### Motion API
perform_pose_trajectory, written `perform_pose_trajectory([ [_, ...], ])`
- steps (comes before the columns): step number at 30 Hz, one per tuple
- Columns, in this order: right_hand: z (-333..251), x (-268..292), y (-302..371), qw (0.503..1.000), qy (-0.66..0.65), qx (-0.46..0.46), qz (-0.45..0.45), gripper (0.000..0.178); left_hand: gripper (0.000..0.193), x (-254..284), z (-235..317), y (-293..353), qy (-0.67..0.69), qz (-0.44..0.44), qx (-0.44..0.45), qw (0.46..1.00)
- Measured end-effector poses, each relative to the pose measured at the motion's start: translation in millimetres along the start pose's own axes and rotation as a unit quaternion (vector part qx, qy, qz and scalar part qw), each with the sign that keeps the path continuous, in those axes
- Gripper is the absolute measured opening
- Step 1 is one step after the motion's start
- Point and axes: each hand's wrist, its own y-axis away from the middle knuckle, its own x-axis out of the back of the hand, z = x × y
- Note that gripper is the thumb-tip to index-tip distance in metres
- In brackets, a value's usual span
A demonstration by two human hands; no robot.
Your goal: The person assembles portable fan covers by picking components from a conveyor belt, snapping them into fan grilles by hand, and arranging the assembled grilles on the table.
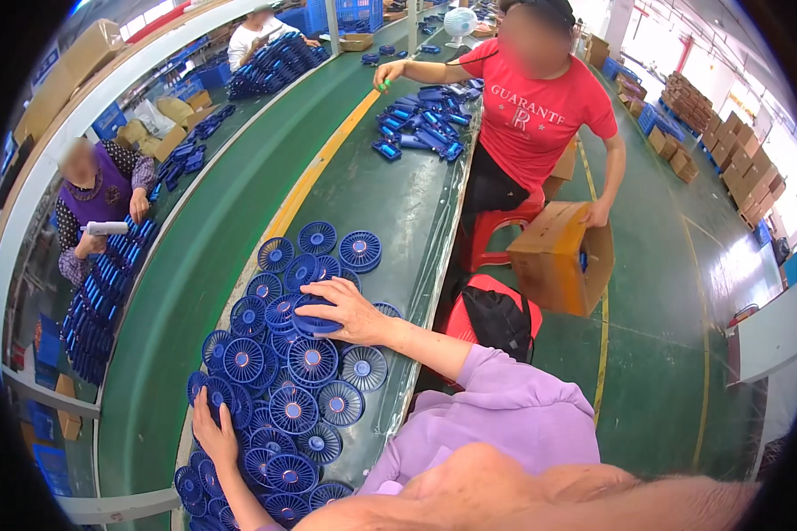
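Observation:
Many round dark-blue plastic fan grilles (pixel 292 407) with spoke-like ribs lie heaped on the green bench in front of me. My right hand (pixel 352 311) is at the upper part of the heap, its fingers gripping the rim of one blue fan grille (pixel 317 324). At the heap's left edge, my left hand (pixel 216 435) rests against the grilles with its fingers stretched out, apparently holding none. Palm and thumb of that hand are partly hidden.
A green conveyor belt (pixel 181 327) runs along the left. Blue fan parts (pixel 421 124) are piled farther up the bench, beside a person in a red shirt (pixel 545 106) who holds a cardboard box (pixel 553 257). A black bag (pixel 496 319) lies on a red stool. Other people work across the belt.

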Motion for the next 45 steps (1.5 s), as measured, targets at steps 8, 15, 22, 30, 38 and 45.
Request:
perform_pose_trajectory([
  [8, 6, 16, -26, 0.987, -0.08, -0.048, 0.128, 0.049, 0.049, 2, -1, -1, 0.002, -0.002, -0.001, 1.0],
  [15, 26, -8, -15, 0.993, -0.065, -0.044, 0.093, 0.047, 0.05, 1, 2, -1, -0.005, -0.006, 0.017, 1.0],
  [22, 36, 5, -32, 0.975, -0.128, -0.11, 0.146, 0.037, 0.051, 3, 2, 0, 0.0, 0.001, 0.016, 1.0],
  [30, 51, -7, -77, 0.992, -0.089, -0.029, 0.085, 0.036, 0.052, 5, 4, -2, -0.002, -0.002, 0.025, 1.0],
  [38, 116, -27, -53, 0.909, -0.303, -0.234, 0.163, 0.034, 0.054, 4, 10, 2, -0.016, -0.002, 0.053, 0.998],
  [45, 126, -14, -50, 0.843, -0.379, -0.303, 0.232, 0.042, 0.054, 8, 15, -2, -0.016, -0.006, 0.055, 0.998],
])
